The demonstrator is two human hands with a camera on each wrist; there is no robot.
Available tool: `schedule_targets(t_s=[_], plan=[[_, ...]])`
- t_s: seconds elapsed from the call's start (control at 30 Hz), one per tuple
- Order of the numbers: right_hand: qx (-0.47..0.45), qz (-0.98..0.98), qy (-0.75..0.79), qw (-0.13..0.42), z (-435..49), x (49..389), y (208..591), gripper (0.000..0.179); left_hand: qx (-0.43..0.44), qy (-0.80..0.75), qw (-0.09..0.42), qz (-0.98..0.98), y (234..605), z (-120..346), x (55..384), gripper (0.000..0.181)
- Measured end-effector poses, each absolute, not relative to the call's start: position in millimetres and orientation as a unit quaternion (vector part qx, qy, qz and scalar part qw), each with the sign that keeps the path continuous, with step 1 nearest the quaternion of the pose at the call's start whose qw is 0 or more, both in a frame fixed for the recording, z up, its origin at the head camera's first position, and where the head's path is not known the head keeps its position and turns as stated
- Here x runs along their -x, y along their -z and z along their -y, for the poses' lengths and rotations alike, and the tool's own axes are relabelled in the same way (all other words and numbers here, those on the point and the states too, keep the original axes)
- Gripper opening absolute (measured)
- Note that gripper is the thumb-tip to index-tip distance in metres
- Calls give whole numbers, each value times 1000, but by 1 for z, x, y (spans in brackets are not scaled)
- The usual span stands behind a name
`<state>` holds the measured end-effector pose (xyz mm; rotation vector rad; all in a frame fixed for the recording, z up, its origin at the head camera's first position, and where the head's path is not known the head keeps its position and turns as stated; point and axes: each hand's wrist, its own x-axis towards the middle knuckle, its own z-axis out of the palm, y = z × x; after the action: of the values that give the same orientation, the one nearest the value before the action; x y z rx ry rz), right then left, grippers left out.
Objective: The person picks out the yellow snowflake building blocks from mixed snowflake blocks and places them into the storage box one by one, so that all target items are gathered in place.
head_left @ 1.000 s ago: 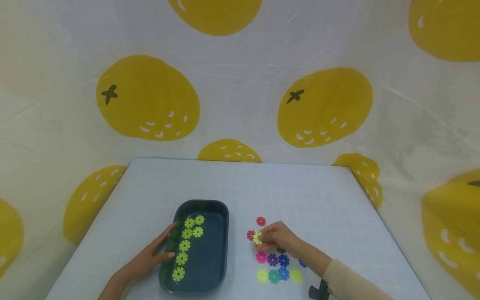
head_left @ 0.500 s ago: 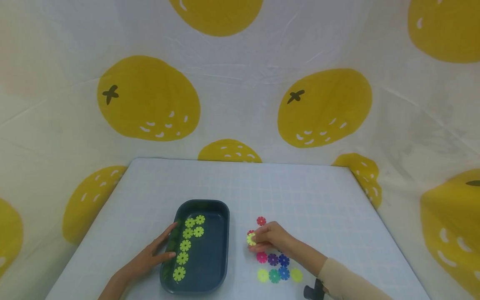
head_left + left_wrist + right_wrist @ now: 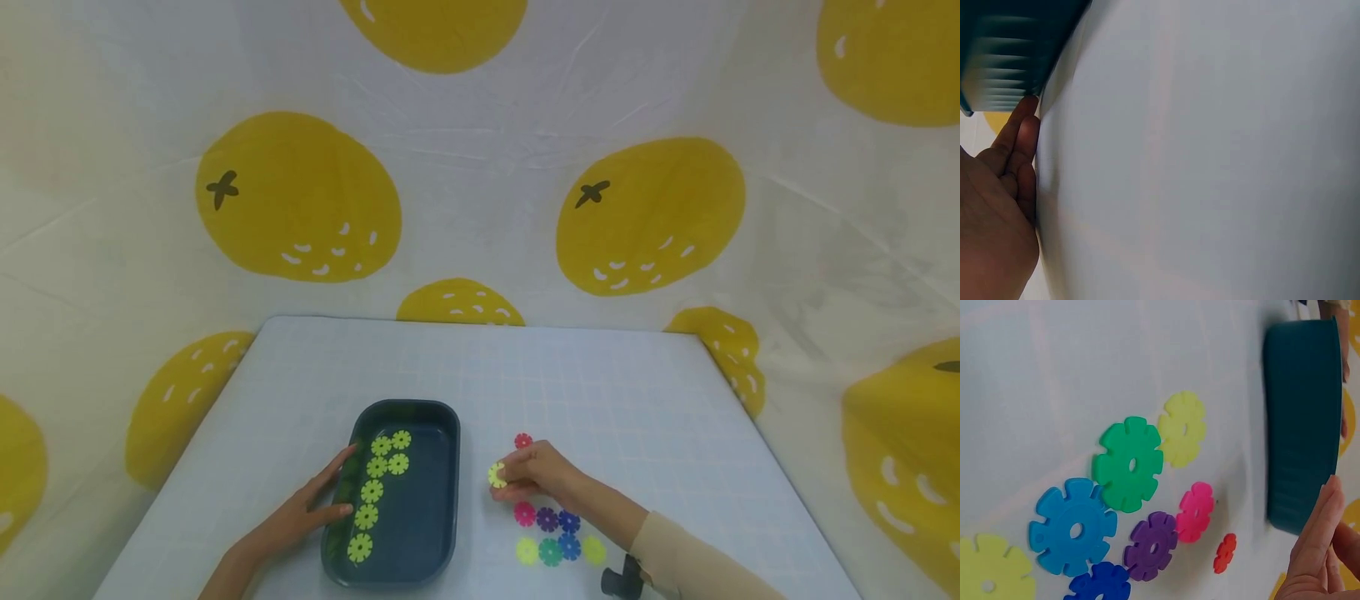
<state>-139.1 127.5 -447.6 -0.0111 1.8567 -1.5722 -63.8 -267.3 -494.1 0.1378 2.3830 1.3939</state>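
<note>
My right hand [image 3: 536,472] pinches a yellow notched plastic disc [image 3: 497,475] between thumb and fingers, above the table right of the dark teal tray [image 3: 455,492]. In the right wrist view this disc is hidden behind the fingers. My left hand [image 3: 300,510] touches the tray's left side with extended fingers; the left wrist view shows those fingers [image 3: 1027,134] low against its ribbed wall. Several yellow discs [image 3: 366,517] lie in the tray's left half, most of them in a column.
Loose discs lie right of the tray: pink [image 3: 525,514], purple [image 3: 547,520], dark blue [image 3: 570,522], blue [image 3: 569,547], green [image 3: 551,552], yellow [image 3: 527,551] and red [image 3: 522,440]. Behind the white table [image 3: 600,375] hangs a fruit-print cloth [image 3: 480,167].
My right hand has moved slightly left, toward the tray, carrying the yellow disc over the spot where a red disc was visible. The left hand has kept its place at the tray.
</note>
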Motion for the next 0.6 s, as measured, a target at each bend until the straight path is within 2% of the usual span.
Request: schedule_targets(t_s=[0.6], plan=[[47,-707,614,348,-103,140,435,24,-42,-493,190,-848,493,267,63,83]])
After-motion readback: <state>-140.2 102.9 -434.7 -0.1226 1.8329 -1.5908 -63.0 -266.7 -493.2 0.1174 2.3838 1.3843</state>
